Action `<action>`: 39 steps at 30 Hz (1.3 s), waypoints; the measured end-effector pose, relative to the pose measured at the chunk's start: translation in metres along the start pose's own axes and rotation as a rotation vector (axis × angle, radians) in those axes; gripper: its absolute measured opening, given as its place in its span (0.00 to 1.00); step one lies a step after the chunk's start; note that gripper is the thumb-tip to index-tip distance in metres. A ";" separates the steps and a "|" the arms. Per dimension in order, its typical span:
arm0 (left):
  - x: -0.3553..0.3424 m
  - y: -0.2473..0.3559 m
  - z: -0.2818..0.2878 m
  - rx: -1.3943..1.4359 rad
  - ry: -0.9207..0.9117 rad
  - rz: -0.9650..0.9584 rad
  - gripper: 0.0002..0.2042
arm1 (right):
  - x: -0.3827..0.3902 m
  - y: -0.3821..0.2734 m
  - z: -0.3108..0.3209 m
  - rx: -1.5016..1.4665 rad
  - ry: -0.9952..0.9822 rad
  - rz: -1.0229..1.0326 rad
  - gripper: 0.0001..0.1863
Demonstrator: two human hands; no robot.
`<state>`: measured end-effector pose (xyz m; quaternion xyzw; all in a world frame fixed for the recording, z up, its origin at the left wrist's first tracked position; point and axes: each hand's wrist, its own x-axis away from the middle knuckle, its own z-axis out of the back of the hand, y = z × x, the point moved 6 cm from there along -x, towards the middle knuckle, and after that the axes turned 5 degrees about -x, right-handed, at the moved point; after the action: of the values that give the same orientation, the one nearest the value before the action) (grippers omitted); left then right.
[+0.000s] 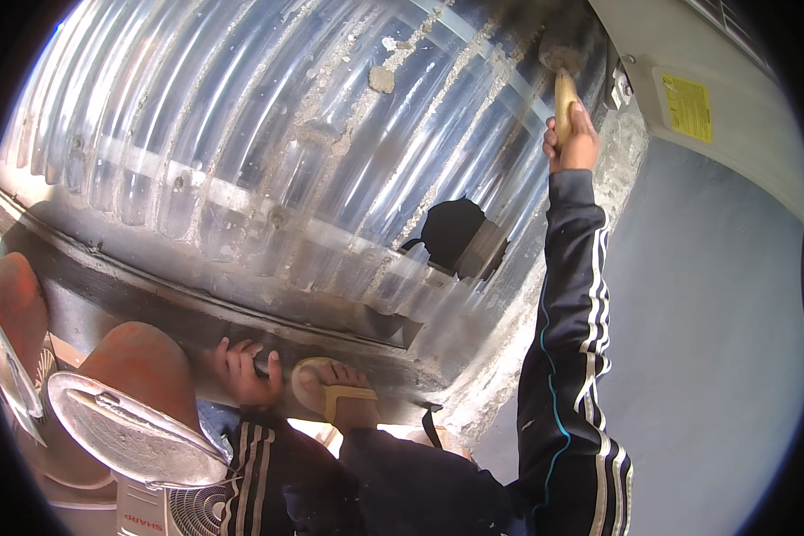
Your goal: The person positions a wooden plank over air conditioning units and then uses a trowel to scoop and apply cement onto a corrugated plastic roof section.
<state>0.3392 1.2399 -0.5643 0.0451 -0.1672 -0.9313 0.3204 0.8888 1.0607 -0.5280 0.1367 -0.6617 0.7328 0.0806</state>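
Observation:
My right hand (577,141) reaches far up and is closed around the pale handle of a wooden-handled tool (565,94). The tool's broad head is dim against the shaded upper corner, so its kind does not show. Beneath it spreads a clear corrugated roofing sheet (268,170) with grey mortar crusts along its ridges. A jagged hole (456,234) breaks the sheet near its lower right. Low on the left, my left hand (248,371) curls at the dark ledge, with a small dark thing between thumb and fingers that I cannot make out.
My sandalled foot (338,393) stands on the ledge (196,308) beside my left hand. Rusty bowl-shaped covers (143,362) and an outdoor fan unit (196,511) are at lower left. A beige casing (741,116) with a yellow label overhangs at right, above a grey wall (688,313).

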 end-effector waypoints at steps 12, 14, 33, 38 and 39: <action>-0.006 0.013 0.002 -0.043 -0.021 0.032 0.11 | 0.024 0.023 0.012 0.308 0.208 0.057 0.23; -0.005 0.012 0.003 -0.034 -0.031 0.047 0.10 | 0.024 0.023 0.000 0.186 0.147 0.002 0.24; -0.004 0.016 0.004 -0.097 -0.084 0.041 0.10 | 0.111 0.041 0.004 -0.188 0.110 -0.083 0.24; -0.008 0.017 0.005 -0.087 -0.072 0.059 0.11 | 0.145 0.023 0.009 0.011 0.160 0.019 0.23; -0.009 0.017 0.007 -0.084 -0.077 0.071 0.11 | 0.147 0.030 0.014 0.027 0.188 0.010 0.23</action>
<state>0.3548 1.2347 -0.5516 -0.0101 -0.1417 -0.9266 0.3481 0.7412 1.0344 -0.5098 0.0652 -0.6420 0.7516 0.1367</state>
